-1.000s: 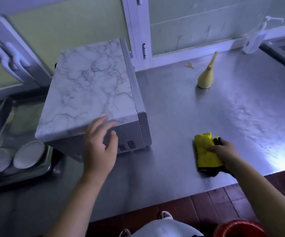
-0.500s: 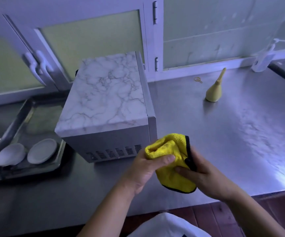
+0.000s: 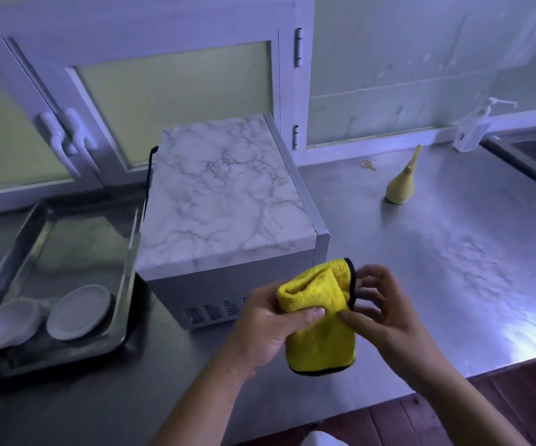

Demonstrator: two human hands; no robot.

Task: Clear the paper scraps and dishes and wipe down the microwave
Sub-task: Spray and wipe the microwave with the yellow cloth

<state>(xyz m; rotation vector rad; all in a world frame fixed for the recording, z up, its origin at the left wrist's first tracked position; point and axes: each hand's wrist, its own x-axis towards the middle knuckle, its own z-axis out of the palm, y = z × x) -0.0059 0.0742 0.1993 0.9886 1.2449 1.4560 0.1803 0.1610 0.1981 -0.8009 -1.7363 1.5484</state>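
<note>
Stage: readying the cloth. The cloth (image 3: 319, 320) has left the counter (image 3: 453, 252), where the right hand (image 3: 385, 317) was pressing it a second ago, and is now hanging in the air at the middle of the scene, just in front of the vented side of the microwave (image 3: 225, 201). The left hand (image 3: 260, 326), which was resting on the microwave's top edge, has come across and is gripping the cloth, thumb lying over its near face. The right hand's grip is loose: fingers are spreading beside the black hem, and only the thumb tip is touching the fabric. This change suggests that folding is nearly finished and that wiping is about to begin; the marbled top is showing no cloth contact yet.

Orientation: the cloth's long axis is running from 12 to 6 o'clock, rolled fold pointing up toward 12, free hem drooping toward 6.

Surroundings: the tray (image 3: 12, 252) is sitting at 9 o'clock from the hands, carrying two dishes (image 3: 78, 312), so that clearing appears done. No paper scraps are showing.
</note>
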